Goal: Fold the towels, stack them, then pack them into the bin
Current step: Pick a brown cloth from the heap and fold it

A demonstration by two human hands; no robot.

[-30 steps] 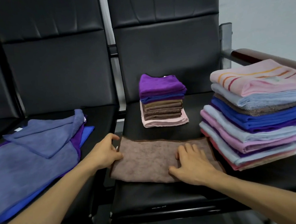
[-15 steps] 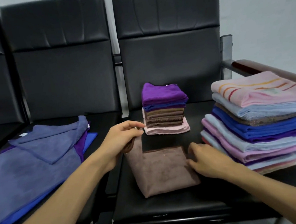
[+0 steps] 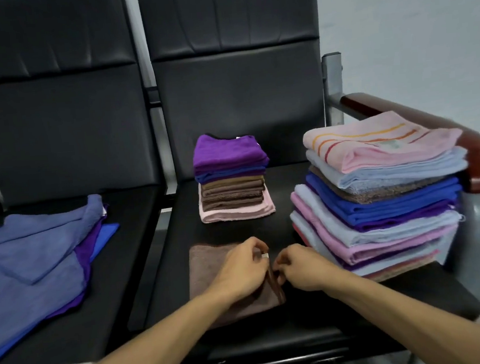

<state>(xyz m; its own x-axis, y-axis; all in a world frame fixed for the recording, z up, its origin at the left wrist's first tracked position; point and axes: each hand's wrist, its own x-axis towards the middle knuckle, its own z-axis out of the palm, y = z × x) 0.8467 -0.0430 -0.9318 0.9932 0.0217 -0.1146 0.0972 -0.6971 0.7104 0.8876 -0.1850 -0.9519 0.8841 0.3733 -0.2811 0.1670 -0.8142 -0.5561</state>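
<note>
both hands pinch the right edge of the folded brown towel (image 3: 212, 275) on the black seat (image 3: 319, 315): left hand (image 3: 243, 271) fingers closed on the fabric, right hand (image 3: 301, 268) curled shut at the same edge. bare seat lies in front and behind. small folded stack (image 3: 232, 176) sits behind, large folded stack (image 3: 378, 195) just right, unfolded towels (image 3: 35, 260) on the left seat.
</note>
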